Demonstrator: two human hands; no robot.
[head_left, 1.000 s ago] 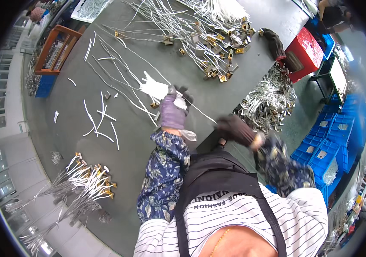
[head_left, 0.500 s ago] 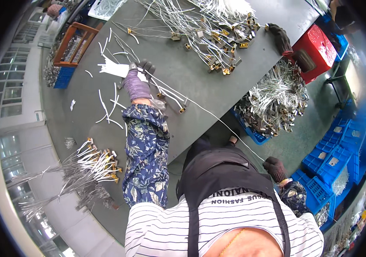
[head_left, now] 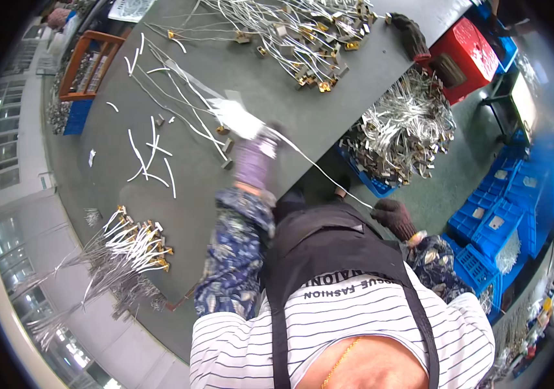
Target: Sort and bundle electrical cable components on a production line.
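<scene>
My left hand (head_left: 259,155), in a dark glove with a purple wrap, is smeared by motion over the near part of the grey table. It is closed on a bundle of thin white tubes (head_left: 238,120), whose detail is blurred. A white wire (head_left: 319,170) stretches from that hand past the table edge to my right hand (head_left: 392,215). The right hand, in a dark knitted glove, pinches the wire's end beside my apron. Several wires with small metal connectors (head_left: 224,146) lie just left of my left hand.
Many wires with brass-coloured connectors (head_left: 306,45) are heaped at the table's far side. A dark glove (head_left: 410,39) rests near a red box (head_left: 463,59). A full blue crate (head_left: 380,188) stands right of the table; blue crates (head_left: 494,220) are stacked farther right. Another wire bunch (head_left: 138,243) lies left.
My left hand has moved right and toward me, carrying the white tubes. The wire between my hands is now shorter. The whole view has shifted slightly.
</scene>
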